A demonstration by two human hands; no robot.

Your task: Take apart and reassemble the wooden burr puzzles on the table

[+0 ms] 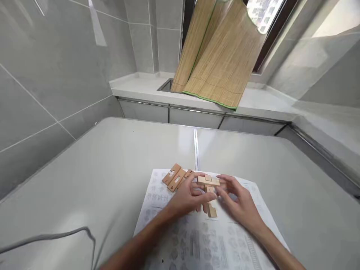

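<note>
Head view: pale wooden assembly of notched square bars (pixel 209 190) held over a white printed paper sheet (pixel 225 240) on a glossy white desk (pixel 126 161); left grip (pixel 189 197), a bare hand, clamped on it, thumb across the front; right grip (pixel 241 200) with bent fingers at the top bar's right end, whether clamped or merely touching I cannot tell; reddish-brown flat slotted wooden pieces (pixel 174 183) on the sheet's far left part, the rightmost partly hidden by the left grip; grey cable (pixel 56 236) at lower left, well apart; beyond the desk, green-edged tan slatted mat (pixel 216 71) draped over a white ledge (pixel 135 84), covering part of the window (pixel 266 15); dark marks on the flat pieces, too small to be sure of; sheet's grey figures and lines unreadable.
</note>
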